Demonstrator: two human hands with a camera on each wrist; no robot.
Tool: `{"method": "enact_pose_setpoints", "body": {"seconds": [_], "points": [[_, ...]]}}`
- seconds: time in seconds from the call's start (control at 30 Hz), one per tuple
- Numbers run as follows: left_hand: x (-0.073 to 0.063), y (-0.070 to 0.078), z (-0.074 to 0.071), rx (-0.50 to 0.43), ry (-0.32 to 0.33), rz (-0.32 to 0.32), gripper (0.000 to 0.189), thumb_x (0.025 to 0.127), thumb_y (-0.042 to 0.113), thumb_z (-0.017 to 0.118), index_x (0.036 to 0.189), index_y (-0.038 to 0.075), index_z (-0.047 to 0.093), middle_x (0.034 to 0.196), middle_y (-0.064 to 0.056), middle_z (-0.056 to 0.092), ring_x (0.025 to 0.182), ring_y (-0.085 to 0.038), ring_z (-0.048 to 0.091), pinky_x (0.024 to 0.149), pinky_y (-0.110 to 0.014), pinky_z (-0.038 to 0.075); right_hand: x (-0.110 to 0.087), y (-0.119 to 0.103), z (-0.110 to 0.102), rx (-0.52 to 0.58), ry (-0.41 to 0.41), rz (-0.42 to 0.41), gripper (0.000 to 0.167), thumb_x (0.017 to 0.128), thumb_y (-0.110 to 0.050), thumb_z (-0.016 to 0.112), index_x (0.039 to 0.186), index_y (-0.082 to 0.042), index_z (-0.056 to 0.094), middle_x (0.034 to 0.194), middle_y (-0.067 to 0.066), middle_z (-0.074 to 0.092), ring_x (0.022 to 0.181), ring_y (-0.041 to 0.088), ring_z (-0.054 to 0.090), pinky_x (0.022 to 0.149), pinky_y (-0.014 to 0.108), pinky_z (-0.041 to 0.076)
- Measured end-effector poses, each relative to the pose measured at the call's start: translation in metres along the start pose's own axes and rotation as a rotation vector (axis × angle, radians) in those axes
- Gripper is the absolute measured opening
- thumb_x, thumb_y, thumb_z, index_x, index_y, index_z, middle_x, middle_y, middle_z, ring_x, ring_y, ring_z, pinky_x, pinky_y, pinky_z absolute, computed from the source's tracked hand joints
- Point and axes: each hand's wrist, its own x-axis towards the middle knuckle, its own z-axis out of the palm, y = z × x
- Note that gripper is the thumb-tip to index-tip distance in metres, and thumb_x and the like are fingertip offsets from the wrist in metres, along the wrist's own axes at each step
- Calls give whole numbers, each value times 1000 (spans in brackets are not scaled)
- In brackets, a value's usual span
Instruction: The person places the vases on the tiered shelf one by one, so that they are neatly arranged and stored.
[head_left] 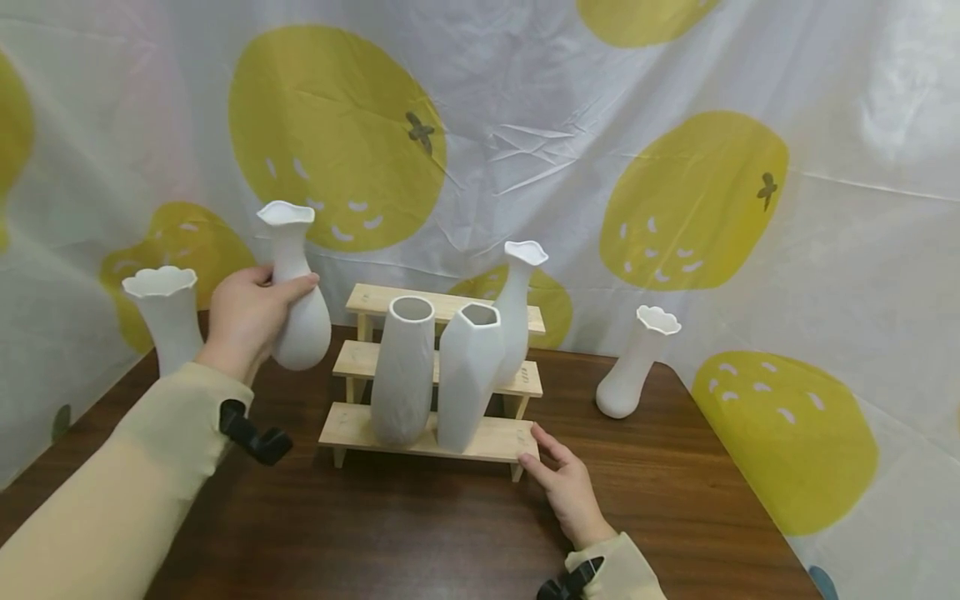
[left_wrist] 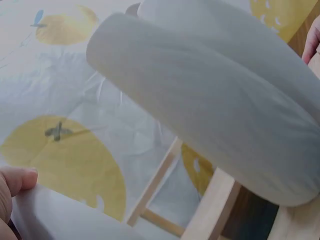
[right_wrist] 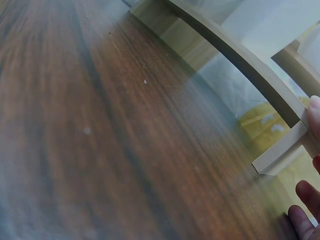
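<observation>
My left hand (head_left: 251, 317) grips a white vase (head_left: 303, 333) with a wavy rim around its neck, holding it upright in the air left of a three-step wooden stand (head_left: 352, 421). In the left wrist view, part of the held vase (left_wrist: 55, 212) shows at the bottom. At the stand's front right corner, my right hand (head_left: 566, 492) pinches the end of the lowest step between thumb and fingers. That step bears a rounded white vase (head_left: 402, 383) and a faceted white vase (head_left: 467, 383). Behind them, a slender flared white vase (head_left: 513, 312) stands on the middle step, partly hidden.
A scalloped-rim white vase (head_left: 171, 321) stands at the left, partly behind my left arm. Another scalloped vase (head_left: 633, 371) is at the right of the dark wooden table (head_left: 420, 533). A fruit-patterned curtain (head_left: 517, 158) hangs behind the table.
</observation>
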Motion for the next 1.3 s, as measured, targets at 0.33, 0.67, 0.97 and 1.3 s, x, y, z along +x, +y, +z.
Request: {"method": "enact_pose_setpoints", "body": {"seconds": [0.33, 0.67, 0.97, 1.3], "points": [[-5, 22, 17, -77, -92, 11, 75, 81, 49, 73, 140, 7, 50, 138, -17, 51, 122, -38, 48, 98, -60, 39, 0, 2, -1, -10, 5, 1, 56, 86, -16, 74, 136, -1, 53, 143, 9, 48, 130, 24, 41, 105, 38, 37], [-6, 31, 39, -95, -139, 43, 67, 84, 40, 73, 137, 4, 52, 134, -18, 54, 118, -37, 51, 97, -59, 41, 0, 2, -2, -10, 1, 3, 57, 86, -17, 74, 137, -2, 52, 144, 9, 48, 129, 24, 42, 97, 22, 40], [-6, 35, 57, -78, -155, 50, 62, 84, 35, 73, 133, 2, 55, 130, -17, 57, 113, -33, 54, 95, -52, 45, 1, 3, -2, -16, 6, 0, 56, 86, -16, 74, 136, -2, 53, 143, 9, 49, 129, 25, 43, 97, 24, 41], [-3, 35, 70, -108, -168, 65, 59, 84, 31, 75, 132, 2, 57, 129, -16, 58, 110, -32, 54, 94, -49, 45, 1, 2, 0, 18, -4, 6, 56, 87, -14, 73, 137, -1, 52, 144, 10, 47, 129, 26, 42, 90, 14, 41]]}}
